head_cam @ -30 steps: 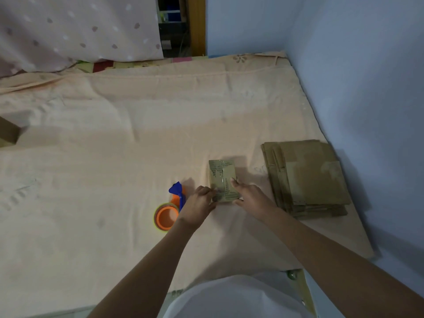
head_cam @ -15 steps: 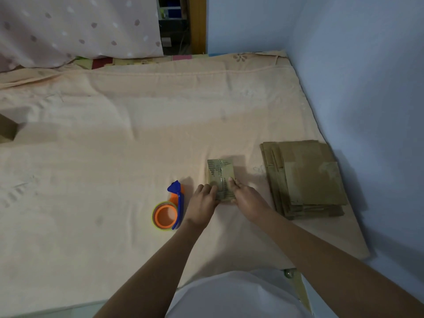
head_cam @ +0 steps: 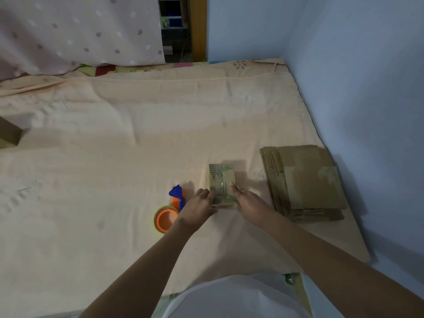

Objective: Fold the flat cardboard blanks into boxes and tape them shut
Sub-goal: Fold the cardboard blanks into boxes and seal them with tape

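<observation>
A small printed cardboard box [head_cam: 222, 182], with shiny tape along its top, stands on the peach bedsheet [head_cam: 114, 157]. My left hand [head_cam: 199, 205] holds its near left side with curled fingers. My right hand [head_cam: 249, 200] grips the near right side, thumb lying on the top face. A stack of flat cardboard blanks [head_cam: 302, 180] lies to the right of the box, near the wall. An orange tape roll in a blue dispenser [head_cam: 168, 213] lies just left of my left hand.
A blue wall [head_cam: 367, 88] runs close along the bed's right edge. A spotted pillow [head_cam: 75, 31] lies at the far left. A brown cardboard piece [head_cam: 9, 135] pokes in at the left edge. The bed's near edge is just in front of my body.
Both hands have stayed on the box with only small shifts of the fingers. The view has drifted slightly; the box, tape and stack lie where they were.
</observation>
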`<state>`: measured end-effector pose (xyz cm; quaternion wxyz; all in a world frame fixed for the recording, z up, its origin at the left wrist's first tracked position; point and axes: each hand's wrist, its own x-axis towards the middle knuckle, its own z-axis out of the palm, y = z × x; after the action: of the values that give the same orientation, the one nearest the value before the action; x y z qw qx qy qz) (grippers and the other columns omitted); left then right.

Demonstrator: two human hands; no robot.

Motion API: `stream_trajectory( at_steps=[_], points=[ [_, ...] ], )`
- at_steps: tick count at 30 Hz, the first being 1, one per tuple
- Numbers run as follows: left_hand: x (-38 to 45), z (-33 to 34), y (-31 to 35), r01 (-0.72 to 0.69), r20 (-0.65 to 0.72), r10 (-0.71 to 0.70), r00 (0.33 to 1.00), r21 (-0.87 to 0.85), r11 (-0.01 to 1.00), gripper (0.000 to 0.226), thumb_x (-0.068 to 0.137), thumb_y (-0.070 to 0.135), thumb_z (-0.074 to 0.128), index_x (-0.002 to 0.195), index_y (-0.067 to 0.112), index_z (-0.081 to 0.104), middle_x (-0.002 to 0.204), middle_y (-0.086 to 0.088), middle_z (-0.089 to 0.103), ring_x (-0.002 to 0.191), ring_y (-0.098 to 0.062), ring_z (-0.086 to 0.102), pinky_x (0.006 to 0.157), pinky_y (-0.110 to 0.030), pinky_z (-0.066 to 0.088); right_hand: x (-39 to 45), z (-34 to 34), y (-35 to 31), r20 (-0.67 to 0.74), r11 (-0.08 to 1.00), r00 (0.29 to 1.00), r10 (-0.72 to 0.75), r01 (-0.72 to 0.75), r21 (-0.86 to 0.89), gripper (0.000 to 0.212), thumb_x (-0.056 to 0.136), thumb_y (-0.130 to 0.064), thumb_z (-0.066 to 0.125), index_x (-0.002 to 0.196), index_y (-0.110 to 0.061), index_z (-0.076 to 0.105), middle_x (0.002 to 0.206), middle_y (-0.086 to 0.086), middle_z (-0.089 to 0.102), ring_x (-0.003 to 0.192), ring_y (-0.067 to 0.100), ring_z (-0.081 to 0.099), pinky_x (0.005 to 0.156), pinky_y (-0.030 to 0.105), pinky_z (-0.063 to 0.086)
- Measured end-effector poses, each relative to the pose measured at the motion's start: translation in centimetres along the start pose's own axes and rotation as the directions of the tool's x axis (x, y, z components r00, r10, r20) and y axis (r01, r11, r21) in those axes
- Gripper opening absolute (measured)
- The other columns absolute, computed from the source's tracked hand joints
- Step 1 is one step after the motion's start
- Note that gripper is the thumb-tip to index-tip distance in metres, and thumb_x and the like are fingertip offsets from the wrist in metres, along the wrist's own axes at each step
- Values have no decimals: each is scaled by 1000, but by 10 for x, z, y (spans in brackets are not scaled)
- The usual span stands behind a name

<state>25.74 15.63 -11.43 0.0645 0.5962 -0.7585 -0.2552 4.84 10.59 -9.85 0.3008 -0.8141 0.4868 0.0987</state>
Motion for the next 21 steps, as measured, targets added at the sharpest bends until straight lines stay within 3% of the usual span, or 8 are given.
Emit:
stream_trajectory(
  at_steps=[4, 11, 15, 19, 21],
  points=[
    [2, 9, 11, 66, -25, -65, 998, 83, 994, 37, 84, -4, 61, 120, -2, 55, 100, -20, 61, 95, -38, 56, 73, -45, 47, -1, 0, -7, -40, 999, 999, 21, -22, -25, 77, 101, -18, 54, 161, -12, 5, 163, 13, 26, 139, 31, 42, 110, 33, 37],
    [-5, 7, 13, 51, 2, -52, 999, 136, 989, 70, 79, -13, 55, 145, 2, 34, 129, -15, 50, 119, -30, 43, 91, -38, 45, -8, -11, -6, 36, 989, 998, 60, -64, 133, 80, 94, 7, 43, 161, -21, 8, 156, 15, 39, 138, 30, 45, 111, 27, 37],
    [0, 0, 13, 78, 38, -81, 996, 76, 994, 50, 92, -5, 46, 141, 4, 40, 126, -15, 54, 116, -26, 44, 92, -37, 46, -6, -8, -18, -5, 974, 991, 135, -132, 185, 77, 97, -22, 61, 160, -21, 18, 136, 13, 59, 120, 27, 59, 97, 27, 46],
    [2, -6, 14, 102, 72, -106, 992, 50, 994, 42, 93, -3, 47, 134, 5, 47, 120, -14, 56, 110, -24, 48, 89, -35, 47, -2, 3, -22, -49, 962, 979, 198, -185, 202, 47, 108, -32, 35, 154, -24, 34, 126, 13, 63, 99, 26, 60, 85, 31, 48],
    [2, -7, 15, 114, 65, -116, 991, 36, 993, 41, 93, -2, 48, 133, 4, 49, 119, -13, 56, 109, -24, 49, 89, -35, 48, -1, 6, -21, -51, 980, 987, 153, -145, 134, 48, 109, -29, 29, 156, -23, 30, 128, 15, 61, 102, 29, 61, 89, 36, 51]
  ],
)
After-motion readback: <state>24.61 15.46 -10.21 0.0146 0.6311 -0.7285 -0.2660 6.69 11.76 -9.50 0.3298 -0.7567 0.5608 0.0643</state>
